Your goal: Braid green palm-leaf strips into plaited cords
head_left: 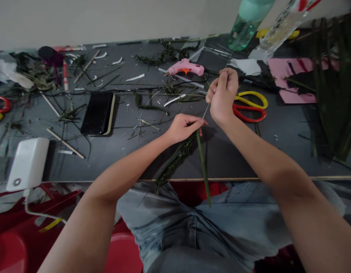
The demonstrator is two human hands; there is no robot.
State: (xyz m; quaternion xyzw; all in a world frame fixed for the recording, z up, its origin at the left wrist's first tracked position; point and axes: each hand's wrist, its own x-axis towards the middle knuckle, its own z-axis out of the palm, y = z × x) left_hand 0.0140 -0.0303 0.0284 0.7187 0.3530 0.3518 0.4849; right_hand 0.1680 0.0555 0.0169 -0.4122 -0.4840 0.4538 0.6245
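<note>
My left hand (184,128) is closed in a pinch on the top end of a dark green braided leaf strand (177,159), which hangs down past the table edge. A flat green leaf strip (203,167) drops from the same fingertips over my lap. Higher and to the right, my right hand (223,94) is closed, its fingers curled in. A thin pale wire-like strand (205,111) runs taut between the two hands; its exact grip inside my right fingers is hidden. Scissors with yellow and red handles (249,113) lie just right of my right wrist.
A pink glue gun (186,68) lies behind my hands. To the left are a black phone (98,113) and a white power bank (27,163) with a cable. A green bottle (246,30), pink paper (277,76) and dark leaves (334,98) occupy the right; leaf scraps litter the table.
</note>
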